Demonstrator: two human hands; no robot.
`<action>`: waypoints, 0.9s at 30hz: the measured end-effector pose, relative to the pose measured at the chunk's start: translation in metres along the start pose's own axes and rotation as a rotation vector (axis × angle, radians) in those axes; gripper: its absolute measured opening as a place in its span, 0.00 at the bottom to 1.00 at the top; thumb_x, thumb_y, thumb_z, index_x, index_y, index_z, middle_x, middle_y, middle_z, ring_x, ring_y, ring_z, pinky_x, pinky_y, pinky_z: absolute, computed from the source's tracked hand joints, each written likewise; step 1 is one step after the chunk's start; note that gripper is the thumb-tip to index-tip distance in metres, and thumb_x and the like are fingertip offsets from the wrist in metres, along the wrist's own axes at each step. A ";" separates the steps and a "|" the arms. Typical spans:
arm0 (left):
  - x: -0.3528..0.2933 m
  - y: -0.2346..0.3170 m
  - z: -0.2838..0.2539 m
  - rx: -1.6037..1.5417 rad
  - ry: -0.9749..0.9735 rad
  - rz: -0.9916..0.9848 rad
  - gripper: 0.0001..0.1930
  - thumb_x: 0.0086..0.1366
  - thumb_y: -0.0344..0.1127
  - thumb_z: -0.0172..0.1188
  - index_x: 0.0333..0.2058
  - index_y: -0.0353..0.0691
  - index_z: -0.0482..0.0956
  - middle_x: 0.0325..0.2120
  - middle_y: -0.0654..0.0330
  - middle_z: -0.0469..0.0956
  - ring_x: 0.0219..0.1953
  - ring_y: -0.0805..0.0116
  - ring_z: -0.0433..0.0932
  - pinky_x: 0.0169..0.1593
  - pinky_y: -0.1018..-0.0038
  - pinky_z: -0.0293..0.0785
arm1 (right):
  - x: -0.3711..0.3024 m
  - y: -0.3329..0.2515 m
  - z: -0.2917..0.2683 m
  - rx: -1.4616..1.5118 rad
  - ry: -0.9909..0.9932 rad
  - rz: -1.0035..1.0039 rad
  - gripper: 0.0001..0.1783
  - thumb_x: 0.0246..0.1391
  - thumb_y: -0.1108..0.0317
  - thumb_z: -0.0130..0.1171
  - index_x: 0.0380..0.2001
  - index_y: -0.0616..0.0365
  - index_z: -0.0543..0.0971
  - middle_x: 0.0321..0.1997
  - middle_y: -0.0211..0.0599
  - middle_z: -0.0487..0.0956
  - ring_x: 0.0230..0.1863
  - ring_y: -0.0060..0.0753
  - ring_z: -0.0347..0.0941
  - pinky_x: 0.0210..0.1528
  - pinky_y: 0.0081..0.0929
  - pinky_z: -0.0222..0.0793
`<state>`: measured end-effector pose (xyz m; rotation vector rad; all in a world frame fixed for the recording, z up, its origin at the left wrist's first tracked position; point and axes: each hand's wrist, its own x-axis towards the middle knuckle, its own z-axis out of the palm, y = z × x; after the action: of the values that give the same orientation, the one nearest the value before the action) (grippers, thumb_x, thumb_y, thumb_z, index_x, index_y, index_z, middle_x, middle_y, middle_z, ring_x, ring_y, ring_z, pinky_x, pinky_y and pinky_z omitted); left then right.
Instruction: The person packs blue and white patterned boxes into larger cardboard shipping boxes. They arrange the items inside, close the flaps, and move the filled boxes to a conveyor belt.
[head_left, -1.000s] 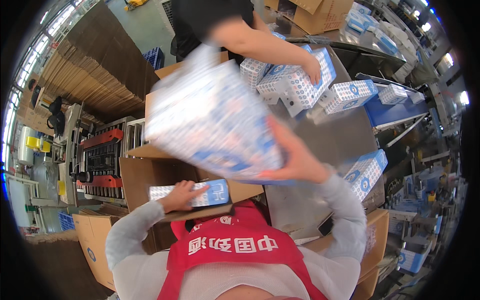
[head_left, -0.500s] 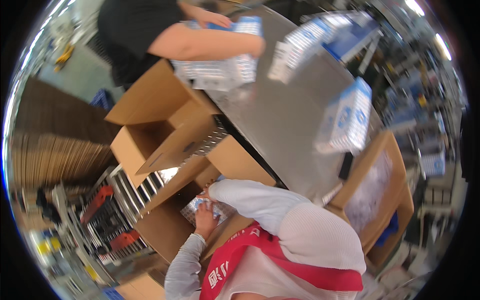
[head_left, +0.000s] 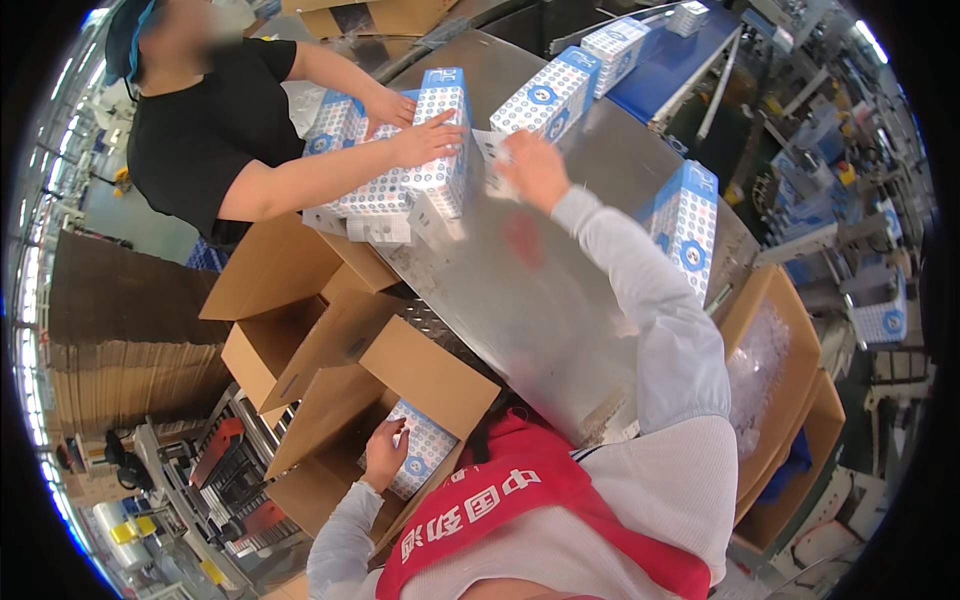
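Observation:
My left hand (head_left: 384, 456) reaches into an open cardboard carton (head_left: 425, 370) in front of me. Its fingers are apart and lie against a white box with a blue pattern (head_left: 425, 455) inside. My right arm stretches over the metal table (head_left: 540, 300). The right hand (head_left: 538, 172) is at a white paper-like flap (head_left: 490, 148), just below another patterned box (head_left: 545, 98). Its fingers are curled and blurred, so whether they grip the flap cannot be made out.
Across the table a person in black (head_left: 215, 130) has both hands on patterned boxes (head_left: 438, 150). Another patterned box (head_left: 686, 225) stands at right, near a carton of clear plastic (head_left: 765, 350). More boxes line a blue conveyor (head_left: 665, 75). Flattened cardboard (head_left: 130, 320) is stacked at left.
My right hand has left the carton and moved up and right across the table; my left hand stays at the box inside. The other person has straightened, hands now on an upright box.

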<state>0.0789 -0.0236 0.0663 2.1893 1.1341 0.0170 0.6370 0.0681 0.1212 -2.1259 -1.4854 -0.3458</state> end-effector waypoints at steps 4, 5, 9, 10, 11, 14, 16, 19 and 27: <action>0.061 0.095 -0.022 0.021 0.166 0.250 0.06 0.60 0.28 0.63 0.37 0.38 0.81 0.31 0.53 0.80 0.34 0.54 0.81 0.36 0.65 0.77 | 0.059 0.108 0.047 0.144 -0.079 0.603 0.32 0.55 0.38 0.58 0.23 0.62 0.78 0.26 0.49 0.81 0.29 0.48 0.80 0.33 0.43 0.74; 0.076 0.114 -0.024 0.005 0.154 0.251 0.06 0.60 0.29 0.63 0.37 0.39 0.82 0.31 0.53 0.80 0.33 0.54 0.81 0.36 0.65 0.76 | 0.057 0.118 0.063 0.424 -0.162 0.732 0.32 0.56 0.39 0.57 0.22 0.62 0.78 0.25 0.48 0.81 0.25 0.45 0.79 0.29 0.41 0.72; 0.126 0.183 -0.025 -0.052 0.079 0.270 0.07 0.60 0.30 0.63 0.37 0.38 0.81 0.33 0.54 0.80 0.37 0.54 0.80 0.39 0.65 0.77 | 0.031 0.131 0.075 0.927 -0.148 0.710 0.32 0.63 0.44 0.51 0.17 0.62 0.77 0.14 0.42 0.76 0.11 0.31 0.70 0.16 0.31 0.65; 0.135 0.188 -0.025 -0.023 0.105 0.363 0.11 0.60 0.31 0.64 0.42 0.39 0.80 0.39 0.52 0.79 0.43 0.53 0.78 0.45 0.64 0.75 | 0.016 0.109 0.069 0.964 -0.256 0.614 0.31 0.64 0.46 0.49 0.17 0.61 0.76 0.12 0.40 0.74 0.12 0.31 0.70 0.17 0.31 0.65; 0.142 0.192 -0.024 0.007 0.130 0.447 0.16 0.59 0.31 0.65 0.47 0.39 0.79 0.44 0.51 0.78 0.49 0.51 0.76 0.50 0.63 0.73 | -0.008 0.078 0.057 1.002 -0.372 0.513 0.31 0.66 0.48 0.47 0.16 0.61 0.75 0.11 0.38 0.73 0.12 0.31 0.71 0.17 0.31 0.66; 0.171 0.242 -0.018 0.185 0.248 0.516 0.42 0.53 0.41 0.71 0.66 0.46 0.61 0.63 0.42 0.58 0.62 0.40 0.59 0.63 0.48 0.58 | -0.119 0.011 -0.022 1.259 -0.795 0.349 0.23 0.67 0.52 0.47 0.30 0.60 0.78 0.22 0.37 0.79 0.23 0.32 0.76 0.28 0.31 0.71; 0.187 0.261 0.010 0.276 0.219 0.440 0.52 0.50 0.46 0.72 0.70 0.50 0.52 0.65 0.37 0.51 0.63 0.33 0.55 0.63 0.43 0.53 | -0.183 -0.008 -0.081 1.049 -0.717 0.234 0.19 0.66 0.54 0.50 0.36 0.59 0.79 0.29 0.39 0.81 0.31 0.38 0.78 0.35 0.33 0.73; 0.222 0.258 0.055 0.322 0.206 0.303 0.54 0.48 0.48 0.71 0.71 0.52 0.50 0.59 0.35 0.55 0.56 0.33 0.59 0.58 0.45 0.57 | -0.246 -0.002 -0.127 0.676 -0.359 0.363 0.18 0.66 0.55 0.50 0.37 0.60 0.80 0.30 0.39 0.81 0.31 0.39 0.78 0.35 0.34 0.73; 0.249 0.189 0.006 -0.128 0.355 0.437 0.52 0.44 0.51 0.70 0.69 0.44 0.57 0.45 0.46 0.68 0.46 0.47 0.67 0.53 0.58 0.64 | -0.348 0.009 -0.070 0.562 -0.283 0.731 0.18 0.65 0.56 0.50 0.38 0.61 0.80 0.32 0.40 0.82 0.33 0.40 0.79 0.37 0.35 0.73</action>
<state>0.3726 0.0789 0.0987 2.3295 0.7804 0.6707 0.5240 -0.2493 0.0082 -2.1010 -0.7032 0.5862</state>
